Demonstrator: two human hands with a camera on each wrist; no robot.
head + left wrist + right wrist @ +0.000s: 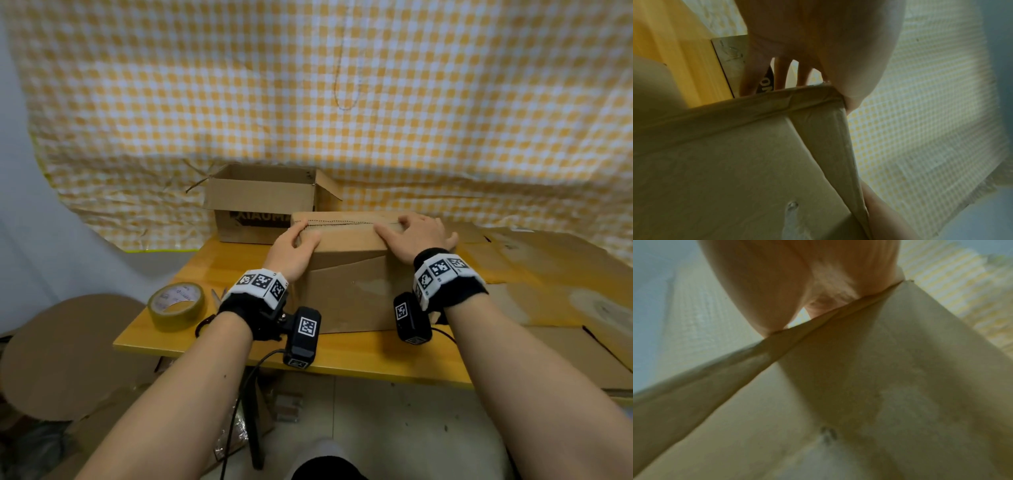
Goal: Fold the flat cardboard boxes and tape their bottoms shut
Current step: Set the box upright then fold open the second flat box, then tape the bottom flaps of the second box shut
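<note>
The left hand (295, 247) curls over the top left corner of the box (356, 284), fingers wrapped on the edge. The right hand (416, 236) lies flat, fingers spread wide, pressing the top near its right end. The box stands at the worktop's (359, 353) middle, a dashed seam running along its top. At 12 o'clock behind it sits an open box (263, 202). A tape roll (176, 306) lies at 9 o'clock, flat cardboard (548, 274) at 3 o'clock.
</note>
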